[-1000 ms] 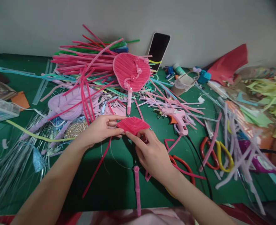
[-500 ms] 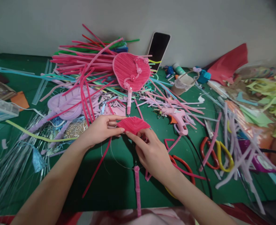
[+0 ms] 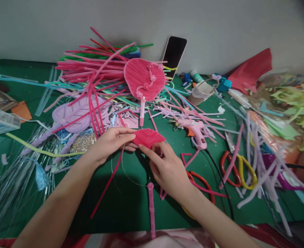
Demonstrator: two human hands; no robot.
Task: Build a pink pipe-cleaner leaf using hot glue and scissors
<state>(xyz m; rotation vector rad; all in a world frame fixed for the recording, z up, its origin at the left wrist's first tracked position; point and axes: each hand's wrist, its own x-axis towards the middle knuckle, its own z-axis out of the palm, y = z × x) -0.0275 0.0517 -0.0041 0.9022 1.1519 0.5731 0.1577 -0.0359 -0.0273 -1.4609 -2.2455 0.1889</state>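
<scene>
A folded-looking red piece (image 3: 149, 137) with ridged lines is held between both hands over the green table. My left hand (image 3: 117, 141) pinches its left end between thumb and fingers. At its right edge, my right hand (image 3: 164, 162) grips with bent fingers, the index finger along the lower edge. A long red pipe cleaner (image 3: 107, 186) trails down from beneath my left hand. Below the hands lies a pink wrapped stick (image 3: 152, 210), with a thin clear thread near its top. Just beyond the hands is a round red fan (image 3: 144, 79) with small pink flowers and a pink handle.
Pink pipe cleaners (image 3: 90, 65) are heaped at the back left, beside a leaning phone (image 3: 174, 53). A pink glue gun (image 3: 197, 132) and red-and-yellow-handled scissors (image 3: 247, 172) lie right. Lilac leaf shapes (image 3: 71, 113) and silvery strands (image 3: 9, 193) are on the left.
My left thumb has shifted up onto the face of the red piece, and the left fingers sit slightly differently beneath it. My right hand has hardly moved.
</scene>
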